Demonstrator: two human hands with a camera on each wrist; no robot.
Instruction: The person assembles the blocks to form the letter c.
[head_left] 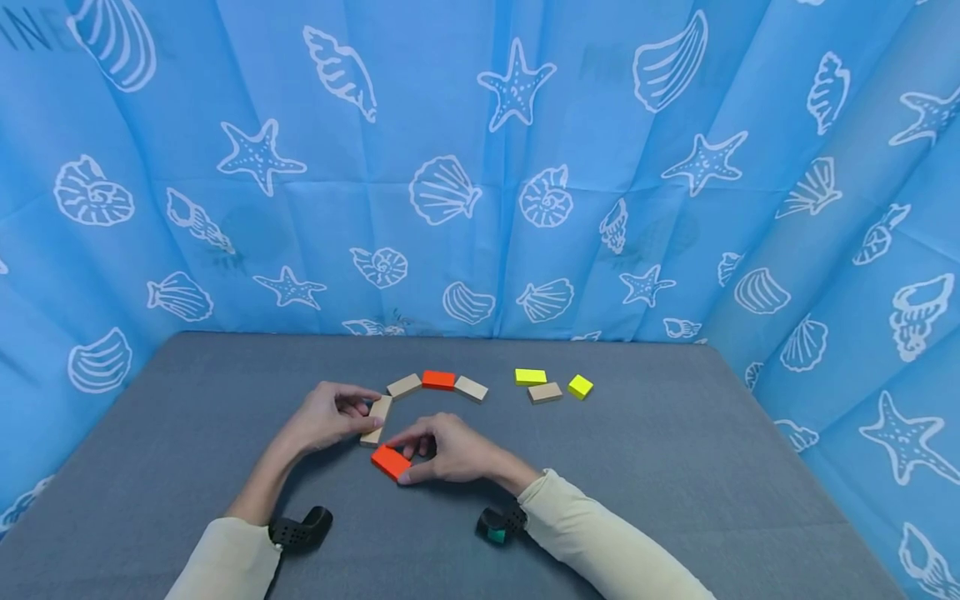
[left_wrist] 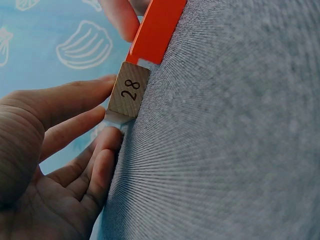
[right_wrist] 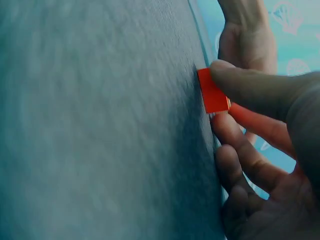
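My left hand pinches a plain wooden block lying on the grey table, thumb on the near end and fingers by the far end. In the left wrist view, "28" is printed on that wooden block. My right hand holds a red-orange block between thumb and fingers, just nearer to me than the wooden one. The two blocks sit end to end at an angle; in the left wrist view their corners look touching or nearly so. The right wrist view has the thumb on the red-orange block.
Beyond my hands, a wooden block, a red-orange block and another wooden block continue a curved row. Farther right lie two yellow blocks and a wooden block. A blue shell-patterned curtain borders the grey table.
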